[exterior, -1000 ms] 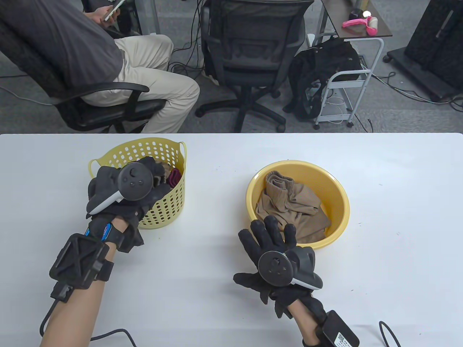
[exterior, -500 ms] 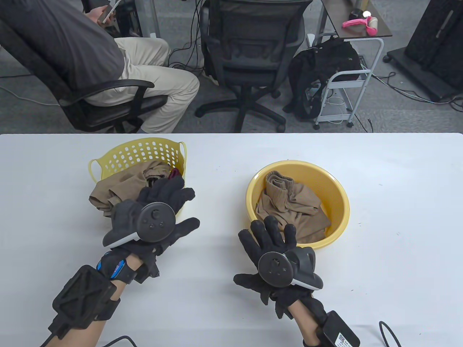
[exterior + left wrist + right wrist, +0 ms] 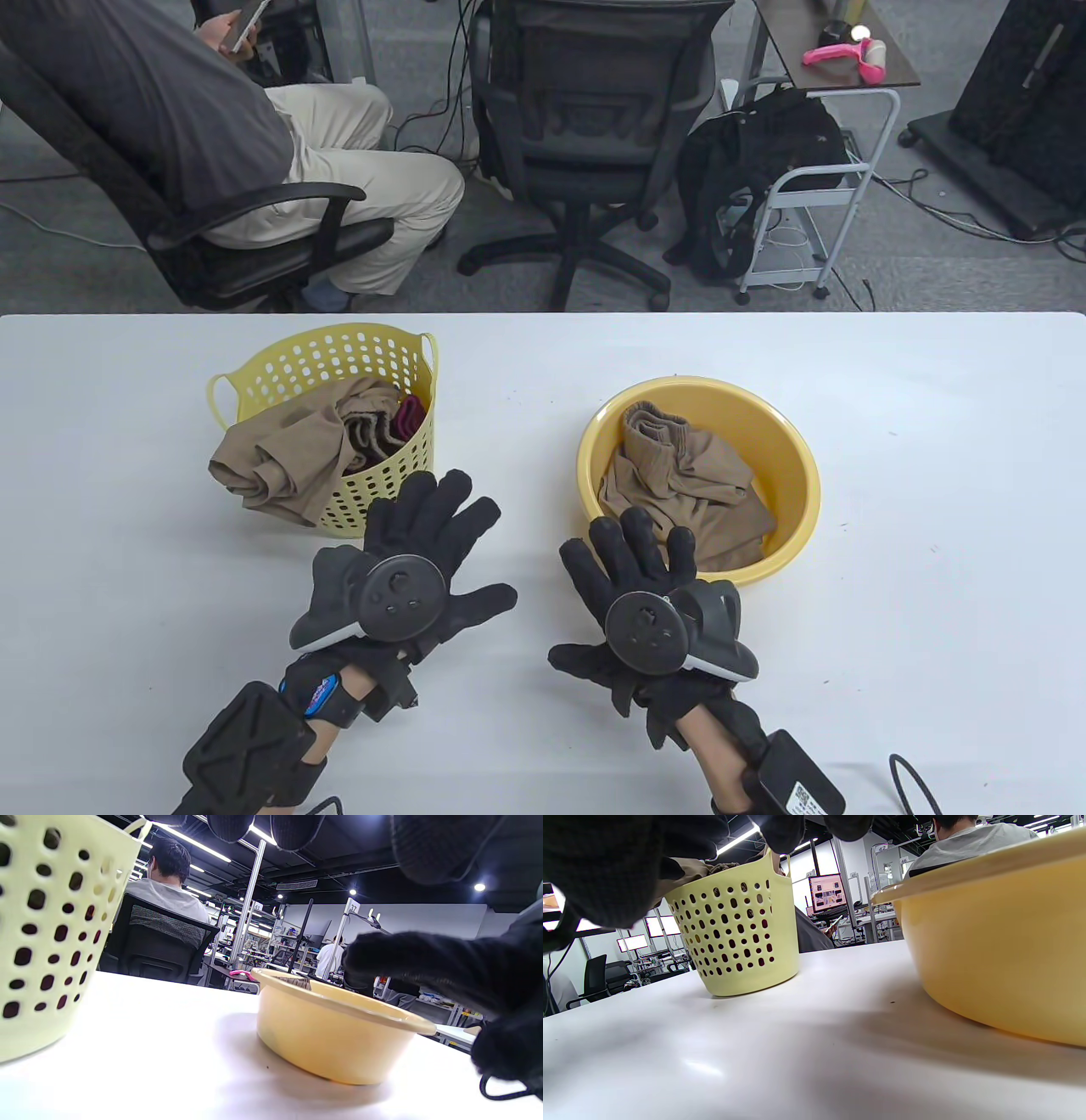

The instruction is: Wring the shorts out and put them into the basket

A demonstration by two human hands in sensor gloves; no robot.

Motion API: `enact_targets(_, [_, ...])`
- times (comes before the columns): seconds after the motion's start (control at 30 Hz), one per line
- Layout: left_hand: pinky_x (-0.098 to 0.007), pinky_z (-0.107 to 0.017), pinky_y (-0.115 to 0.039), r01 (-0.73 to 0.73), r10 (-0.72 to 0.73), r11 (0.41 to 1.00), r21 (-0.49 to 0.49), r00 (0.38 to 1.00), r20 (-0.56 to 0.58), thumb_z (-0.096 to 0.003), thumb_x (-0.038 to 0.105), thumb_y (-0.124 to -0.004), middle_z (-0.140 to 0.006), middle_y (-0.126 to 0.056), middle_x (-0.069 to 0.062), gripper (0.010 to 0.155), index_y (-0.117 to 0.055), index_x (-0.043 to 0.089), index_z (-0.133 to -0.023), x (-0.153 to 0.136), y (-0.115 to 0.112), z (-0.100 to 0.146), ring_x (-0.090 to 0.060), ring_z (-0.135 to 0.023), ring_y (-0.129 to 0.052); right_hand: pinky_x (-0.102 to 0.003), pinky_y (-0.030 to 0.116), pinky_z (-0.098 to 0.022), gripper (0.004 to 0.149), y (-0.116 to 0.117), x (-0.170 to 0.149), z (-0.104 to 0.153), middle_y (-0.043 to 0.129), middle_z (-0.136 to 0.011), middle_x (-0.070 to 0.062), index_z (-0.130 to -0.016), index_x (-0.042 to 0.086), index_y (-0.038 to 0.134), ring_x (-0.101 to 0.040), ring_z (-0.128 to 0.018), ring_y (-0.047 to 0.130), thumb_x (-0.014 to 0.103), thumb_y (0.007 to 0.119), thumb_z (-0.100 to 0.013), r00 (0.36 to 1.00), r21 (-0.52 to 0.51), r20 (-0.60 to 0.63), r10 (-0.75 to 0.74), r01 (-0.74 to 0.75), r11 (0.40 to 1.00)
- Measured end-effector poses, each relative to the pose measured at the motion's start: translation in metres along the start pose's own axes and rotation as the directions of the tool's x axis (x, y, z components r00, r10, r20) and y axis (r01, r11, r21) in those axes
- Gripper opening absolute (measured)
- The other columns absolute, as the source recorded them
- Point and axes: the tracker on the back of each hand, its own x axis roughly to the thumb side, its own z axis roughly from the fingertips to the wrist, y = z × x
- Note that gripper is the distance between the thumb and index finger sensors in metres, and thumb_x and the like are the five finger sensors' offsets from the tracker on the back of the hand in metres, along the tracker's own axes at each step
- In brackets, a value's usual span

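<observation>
A pair of tan shorts (image 3: 280, 458) lies in the pale yellow perforated basket (image 3: 339, 356), draped over its near-left rim. More tan cloth (image 3: 679, 484) sits crumpled in the yellow basin (image 3: 797, 475). My left hand (image 3: 441, 543) hovers flat with spread fingers just in front of the basket, holding nothing. My right hand (image 3: 632, 552) is also spread flat at the basin's near rim, empty. In the right wrist view the basket (image 3: 742, 925) and basin (image 3: 1001, 955) stand side by side; in the left wrist view the basin (image 3: 335, 1027) stands ahead.
A dark red cloth (image 3: 407, 420) shows inside the basket. The white table (image 3: 933, 594) stretches to the right. Beyond the far edge a seated person (image 3: 170, 110), an office chair (image 3: 594, 127) and a small cart (image 3: 814, 195) stand.
My left hand let go of the shorts in the basket, drew back toward me and to the right, and spread flat. The right hand has stayed still.
</observation>
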Motion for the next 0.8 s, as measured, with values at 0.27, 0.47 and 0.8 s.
enact_targets(0.27, [-0.082,-0.064,-0.032,0.023,-0.023,1.0,-0.014,1.0,-0.012,-0.0507,0.069,-0.073,-0.126,-0.031,-0.023,0.087,-0.041,0.023,-0.117,-0.005,-0.027,0.006,-0.064,-0.111,-0.032,-0.082,0.019,-0.062,0.102,0.001,0.0,0.0,0.029,-0.113,-0.029,-0.113,0.012,0.04,-0.058,-0.102,0.02,0.071,0.082,-0.041,1.0,0.012,-0.003,0.005,-0.005,1.0])
enact_targets(0.47, [-0.082,-0.064,-0.031,0.023,-0.024,0.999,-0.035,1.0,-0.018,-0.0506,0.069,-0.073,-0.126,-0.03,-0.023,0.087,-0.04,0.023,-0.117,-0.01,-0.042,0.01,-0.064,-0.111,-0.031,-0.081,0.019,-0.062,0.102,0.001,0.0,0.0,0.029,-0.113,-0.029,-0.113,0.012,0.039,-0.058,-0.102,0.019,0.071,0.082,-0.041,1.0,0.019,-0.005,0.012,-0.011,1.0])
enact_targets(0.8, [-0.082,-0.064,-0.031,0.067,-0.068,0.995,-0.078,0.998,-0.003,-0.0508,0.069,-0.073,-0.126,-0.029,-0.024,0.087,-0.04,0.023,-0.117,-0.012,-0.055,0.015,-0.065,-0.11,-0.03,-0.082,0.019,-0.062,0.102,0.001,-0.001,0.0,0.029,-0.113,-0.029,-0.113,0.012,0.039,-0.058,-0.102,0.019,0.071,0.082,-0.041,1.0,0.03,-0.019,0.017,-0.016,0.999])
